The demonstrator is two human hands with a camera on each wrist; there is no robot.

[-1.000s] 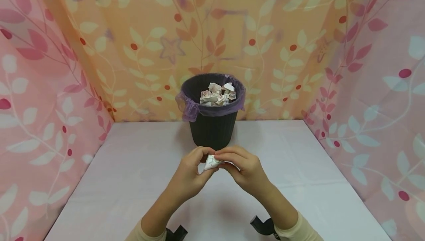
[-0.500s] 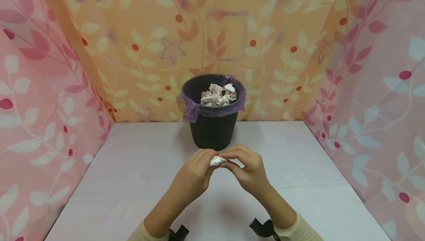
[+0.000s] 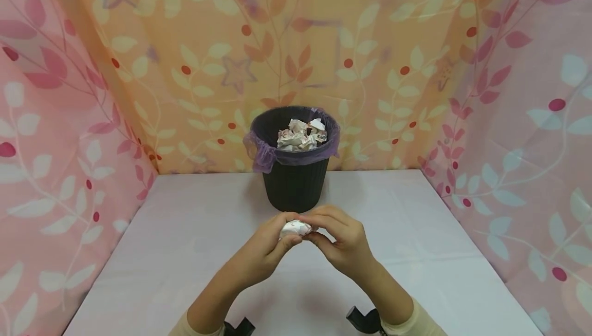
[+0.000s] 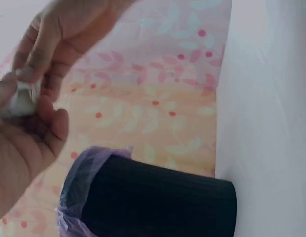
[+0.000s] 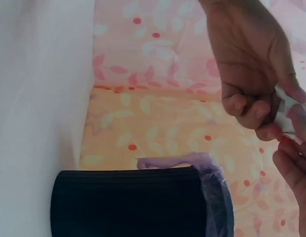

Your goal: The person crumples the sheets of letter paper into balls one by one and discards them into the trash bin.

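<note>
A small crumpled piece of white paper (image 3: pixel 295 229) is held between both hands, in front of the bin. My left hand (image 3: pixel 264 248) grips its left part, thumb below and fingers curled behind. With thumb and fingertips, my right hand (image 3: pixel 341 238) pinches the right end. In the left wrist view the paper (image 4: pixel 23 101) looks blurred and is partly covered by fingers. The right wrist view shows a white bit of the paper (image 5: pixel 285 116) between the two hands' fingers. Behind the hands stands a black bin (image 3: pixel 296 184) with several crumpled papers (image 3: pixel 301 135) inside.
A purple bag liner (image 3: pixel 265 156) is folded over the bin's rim. The bin stands at the back of the white table (image 3: pixel 194 223). Patterned cloth (image 3: pixel 194 94) hangs behind the table and along both sides. Dark wrist mounts (image 3: pixel 363 320) sit near the sleeves.
The left hand turned in over the paper, then opened back out, with its thumb now along the lower side. The paper was turned and looks more rounded. The right hand kept its pinch.
</note>
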